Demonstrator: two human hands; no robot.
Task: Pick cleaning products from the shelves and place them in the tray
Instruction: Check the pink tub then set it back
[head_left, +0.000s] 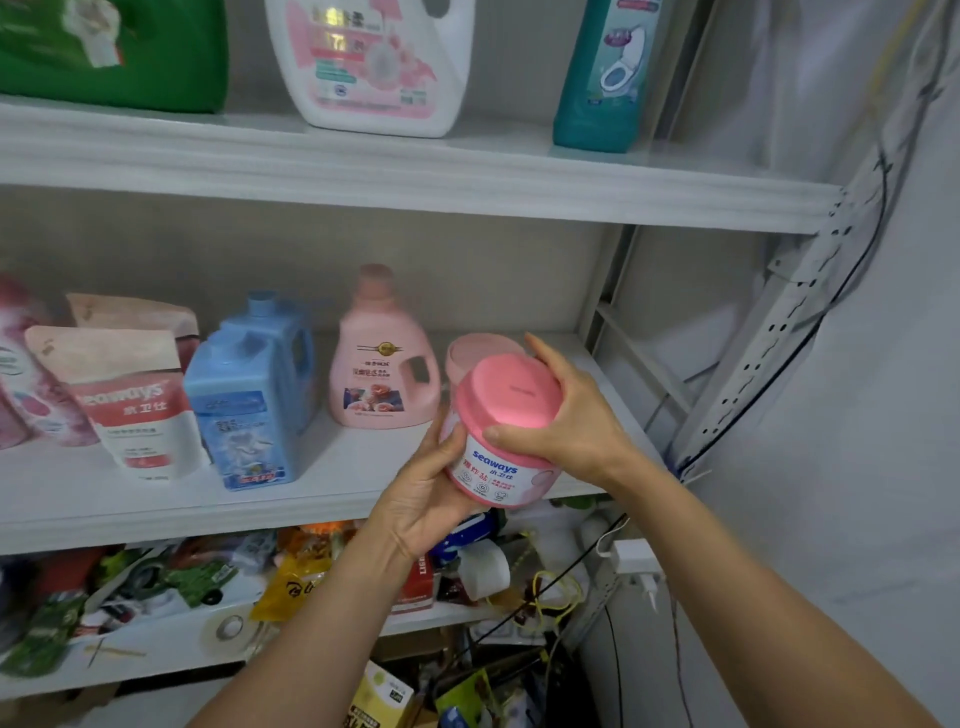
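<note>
Centre-right of frame, in front of the middle shelf (156, 499), we hold the pink-lidded Seaways tub (506, 431) two-handed. Left hand (426, 493) cups its side from below, likely for weight. Right hand (566, 421) wraps the lid, probably to steady it. Tray not in view.
</note>
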